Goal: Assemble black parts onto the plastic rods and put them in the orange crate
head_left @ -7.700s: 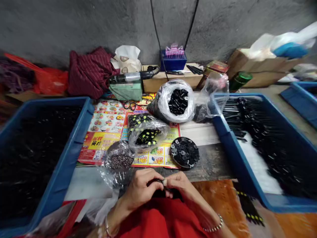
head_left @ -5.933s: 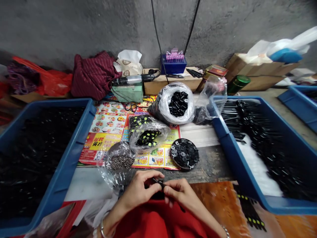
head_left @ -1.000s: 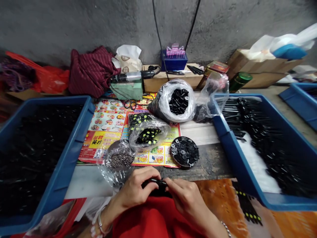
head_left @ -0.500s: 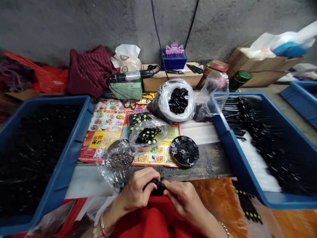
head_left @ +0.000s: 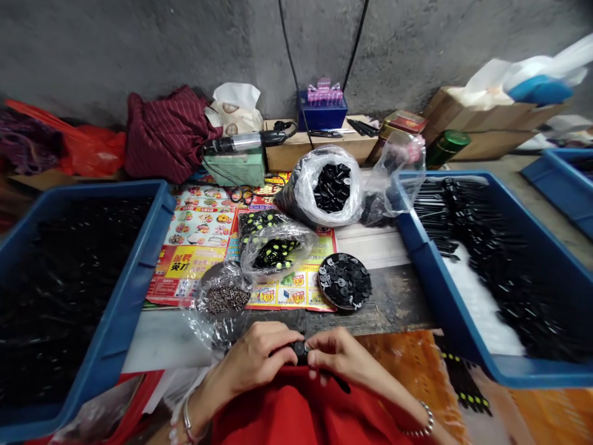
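A blue plastic tray (head_left: 147,247) of dark parts (head_left: 78,278) stood at left, another blue plastic tray (head_left: 428,272) of long black parts (head_left: 482,235) at right. Between them lay a red-and-yellow printed paper sheet (head_left: 167,284); "英" and, faintly, "12.88" could be read. On it leaned a white plastic bag (head_left: 306,191). Nearer, the left hand (head_left: 262,355) and right hand (head_left: 340,355) were each closed to a narrow thumb-and-finger pinch. Beyond sat a round heap of flat black discs (head_left: 345,281). A small glossy black piece (head_left: 301,350) was held between both hands, its ends hidden by fingers, just above red cloth (head_left: 296,408).
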Motion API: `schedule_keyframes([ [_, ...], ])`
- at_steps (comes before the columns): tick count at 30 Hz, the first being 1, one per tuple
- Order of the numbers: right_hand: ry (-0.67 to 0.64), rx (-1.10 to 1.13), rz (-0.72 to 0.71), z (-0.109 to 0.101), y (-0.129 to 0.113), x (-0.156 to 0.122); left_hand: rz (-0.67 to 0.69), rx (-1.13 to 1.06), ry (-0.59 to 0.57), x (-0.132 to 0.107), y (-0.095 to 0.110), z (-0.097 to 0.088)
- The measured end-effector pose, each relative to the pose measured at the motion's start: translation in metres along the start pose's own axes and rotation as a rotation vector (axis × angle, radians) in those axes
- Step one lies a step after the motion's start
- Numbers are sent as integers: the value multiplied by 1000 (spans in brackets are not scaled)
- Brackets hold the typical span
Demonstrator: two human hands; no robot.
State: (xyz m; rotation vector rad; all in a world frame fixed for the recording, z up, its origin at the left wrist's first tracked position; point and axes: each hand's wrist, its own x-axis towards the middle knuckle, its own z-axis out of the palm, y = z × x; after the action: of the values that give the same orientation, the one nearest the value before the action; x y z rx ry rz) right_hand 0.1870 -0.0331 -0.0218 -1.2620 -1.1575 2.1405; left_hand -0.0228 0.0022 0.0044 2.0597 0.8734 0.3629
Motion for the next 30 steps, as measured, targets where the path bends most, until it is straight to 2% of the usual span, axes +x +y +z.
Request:
schedule_keyframes([
  [2,-39,3,23,0,0,-2,54,-7,-26,0,-1,1],
  [5,-115,46,98,-1,3,-5,106,-51,-138,-1,-1,6],
  [6,-118,51,110,-2,5,-6,106,-50,-131,-2,-1,9],
  [9,5,-4,22,-2,12,-7,110,-4,76,-2,-2,19],
  [10,43,-29,-15,-2,14,-7,128,-3,127,-1,-4,20],
  [11,57,-42,-32,-1,16,-7,153,-21,129,0,-5,20],
  [14,-4,-23,12,1,18,-7,202,-107,-41,3,-8,11],
  [16,-12,-19,14,1,16,-7,186,-113,-91,4,-7,4],
  [18,8,-35,-15,1,13,-7,159,-83,-65,5,-5,1],
  [21,6,-29,-21,-2,8,-9,120,-40,-32,4,-1,3],
  [26,-86,53,36,-3,-1,-10,69,10,-27,2,4,9],
  [30,-104,130,47,-3,-3,-8,78,44,-27,1,8,11],
])
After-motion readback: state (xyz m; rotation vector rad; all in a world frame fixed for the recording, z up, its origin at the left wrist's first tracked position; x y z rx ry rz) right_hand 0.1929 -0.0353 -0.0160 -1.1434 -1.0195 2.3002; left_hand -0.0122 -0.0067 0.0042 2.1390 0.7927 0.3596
